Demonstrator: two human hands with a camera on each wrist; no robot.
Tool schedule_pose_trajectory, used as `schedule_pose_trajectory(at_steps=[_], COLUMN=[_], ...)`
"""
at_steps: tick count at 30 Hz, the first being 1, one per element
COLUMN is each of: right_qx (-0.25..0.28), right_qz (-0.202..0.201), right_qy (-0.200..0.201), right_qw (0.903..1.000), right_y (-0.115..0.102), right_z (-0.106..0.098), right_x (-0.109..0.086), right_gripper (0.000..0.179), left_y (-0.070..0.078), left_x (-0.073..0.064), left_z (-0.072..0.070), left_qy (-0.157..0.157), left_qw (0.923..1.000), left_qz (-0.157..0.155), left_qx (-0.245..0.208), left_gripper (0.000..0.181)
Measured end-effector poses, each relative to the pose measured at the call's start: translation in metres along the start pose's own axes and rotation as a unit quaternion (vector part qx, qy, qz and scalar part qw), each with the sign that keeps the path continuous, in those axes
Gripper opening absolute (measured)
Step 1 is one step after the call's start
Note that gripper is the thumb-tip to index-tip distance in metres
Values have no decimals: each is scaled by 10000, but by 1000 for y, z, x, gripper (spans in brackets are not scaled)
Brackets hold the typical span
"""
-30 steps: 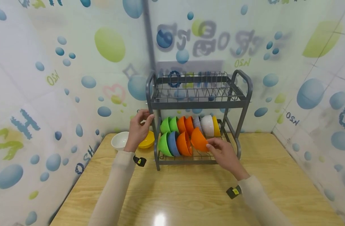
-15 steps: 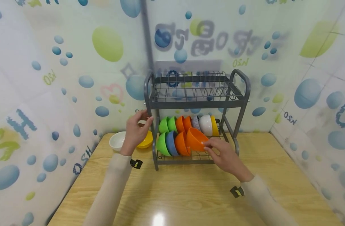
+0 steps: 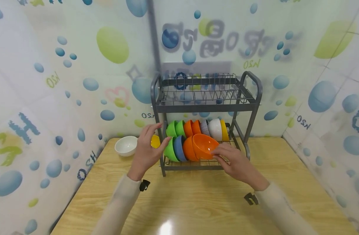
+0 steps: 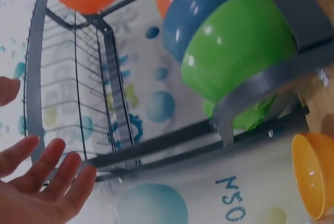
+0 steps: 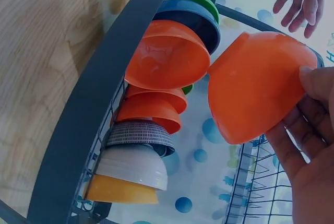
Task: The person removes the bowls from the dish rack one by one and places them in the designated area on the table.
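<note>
My right hand [image 3: 233, 161] pinches the edge of an orange bowl [image 3: 205, 147] between thumb and fingers at the front of the rack's lower tier. The bowl's inside faces up toward the head camera; the right wrist view shows its smooth outer side. Just left of it another orange bowl [image 3: 189, 149] leans on edge, followed by a blue bowl [image 3: 179, 148] and a green bowl [image 3: 171, 150]. My left hand [image 3: 147, 148] is by the rack's left post, thumb and fingers spread apart and holding nothing. Its fingers [image 4: 67, 174] show spread in the left wrist view.
The grey two-tier dish rack [image 3: 207, 108] stands against the patterned wall. Behind the front row are green, orange, patterned, white [image 3: 215, 130] and yellow bowls. A white bowl [image 3: 125, 146] and a yellow bowl [image 3: 155, 141] sit on the wooden table [image 3: 208, 199] left of the rack.
The orange bowl in my right hand has turned so its inside shows, and shifted slightly left toward its neighbour. My left hand has come down a little, its thumb and fingers wider apart.
</note>
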State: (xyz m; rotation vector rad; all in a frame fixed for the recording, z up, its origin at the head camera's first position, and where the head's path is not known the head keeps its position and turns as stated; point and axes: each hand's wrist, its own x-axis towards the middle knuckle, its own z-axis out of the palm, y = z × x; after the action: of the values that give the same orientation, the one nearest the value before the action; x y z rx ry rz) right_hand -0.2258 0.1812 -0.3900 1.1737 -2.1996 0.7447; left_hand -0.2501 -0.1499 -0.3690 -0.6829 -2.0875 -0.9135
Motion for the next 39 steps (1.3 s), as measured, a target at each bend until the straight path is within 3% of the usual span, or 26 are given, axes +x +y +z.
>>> schedule_pose_trajectory(at_steps=[4,7,8,11,13,16,21,25,30,39], right_qx=[-53,-118,-160,-310,-384,-472,-454,-484,-644,-563], right_qz=[-272,-464,-515,-659,-762,-910,-1133,-1288,-1285,-1214], right_qy=[-42,-148,-183,-304,-361,-439,-595,-658,-633,-617], right_qw=[9996,9987,9984,9969,9957,9938,9907,9883,9876,9891], right_y=[-2,-4,-6,-9,-12,-15,-21,-25,-25,-26], right_z=[-3,-5,-6,-8,-10,-10,-9,-7,-6,-7], right_x=[1,1,1,3,4,6,8,9,8,5], right_gripper=[28,10,14,20,10,26,27,26,25,26], left_y=[14,22,25,32,37,46,58,63,67,72], left_x=[-9,-13,-14,-17,-18,-20,-23,-26,-28,-29], left_z=[5,10,12,18,21,25,30,30,29,33], left_qy=[-582,-995,-1093,-1325,-1439,-1675,-2043,-2239,-2455,-2328], left_qw=[9980,9940,9924,9870,9832,9761,9618,9540,9488,9483], left_qz=[223,451,562,905,1109,1370,1814,1991,1985,2142], left_qx=[84,68,43,-100,-186,-210,-157,-114,-90,237], left_gripper=[53,47,45,44,46,47,41,33,23,15])
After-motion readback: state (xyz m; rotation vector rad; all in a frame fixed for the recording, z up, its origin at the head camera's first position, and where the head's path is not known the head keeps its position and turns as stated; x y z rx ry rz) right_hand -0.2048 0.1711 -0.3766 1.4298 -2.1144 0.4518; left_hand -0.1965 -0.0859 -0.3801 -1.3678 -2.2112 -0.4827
